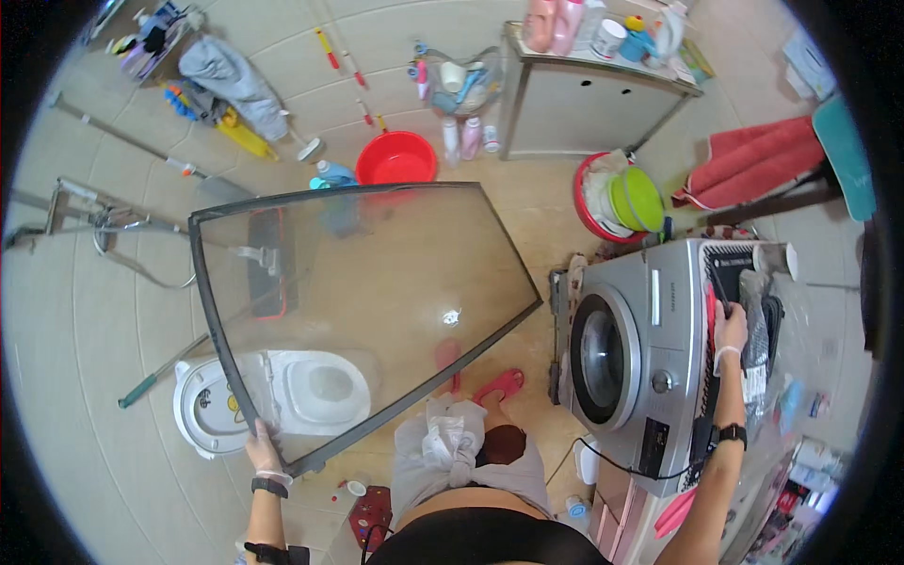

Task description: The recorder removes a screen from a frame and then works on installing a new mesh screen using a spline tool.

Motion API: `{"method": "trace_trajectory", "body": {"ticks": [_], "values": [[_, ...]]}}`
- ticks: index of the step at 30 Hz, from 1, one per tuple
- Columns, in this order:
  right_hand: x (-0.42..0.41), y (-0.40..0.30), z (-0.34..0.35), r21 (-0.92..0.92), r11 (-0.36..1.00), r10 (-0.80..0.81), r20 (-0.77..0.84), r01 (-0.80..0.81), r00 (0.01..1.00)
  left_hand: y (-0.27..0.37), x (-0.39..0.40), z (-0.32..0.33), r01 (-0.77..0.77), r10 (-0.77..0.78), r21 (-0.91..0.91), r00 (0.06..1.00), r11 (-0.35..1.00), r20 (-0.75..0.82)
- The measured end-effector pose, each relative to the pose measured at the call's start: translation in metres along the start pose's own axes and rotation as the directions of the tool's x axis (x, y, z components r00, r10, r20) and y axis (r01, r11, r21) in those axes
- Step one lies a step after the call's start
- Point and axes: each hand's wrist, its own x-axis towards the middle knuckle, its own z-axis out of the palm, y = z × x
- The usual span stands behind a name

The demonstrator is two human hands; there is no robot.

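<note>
My left hand (263, 450), in a clear plastic glove, grips the lower left edge of a large dark-framed mesh window screen (395, 282). The screen tilts over the floor, and its see-through mesh lies partly in front of the toilet (325, 385). At the right, my right hand (730, 330), also gloved, is closed around a slim black tool (720, 288) above the top of the silver front-loading washing machine (671, 311). What kind of tool it is cannot be made out. Beside that hand lie a red item (710, 314) and a grey plastic-wrapped item (756, 339).
A red basin (396, 159) stands by the far wall. A metal cabinet (586, 106) carries bottles. At right is a lime-green bucket (635, 198). A green-handled pole (138, 392) leans near the toilet. A black cable (621, 467) hangs across the washer's front.
</note>
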Motion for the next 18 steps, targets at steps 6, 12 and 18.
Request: {"method": "trace_trajectory", "body": {"ticks": [6, 12, 18], "values": [[-0.011, -0.002, 0.021, 0.115, 0.993, -0.023, -0.032, 0.027, 0.999, 0.001, -0.007, -0.001, 0.075, -0.076, -0.018, 0.997, 0.997, -0.023], [0.011, 0.017, 0.033, 0.121, 0.989, 0.089, -0.008, -0.087, 0.996, 0.011, -0.01, 0.0, 0.12, -0.121, -0.045, 0.993, 0.992, -0.008], [-0.007, -0.062, -0.01, 0.544, 0.837, 0.028, 0.051, -0.051, 0.998, 0.034, -0.019, -0.01, 0.092, -0.097, 0.053, 0.991, 0.994, 0.089]]}}
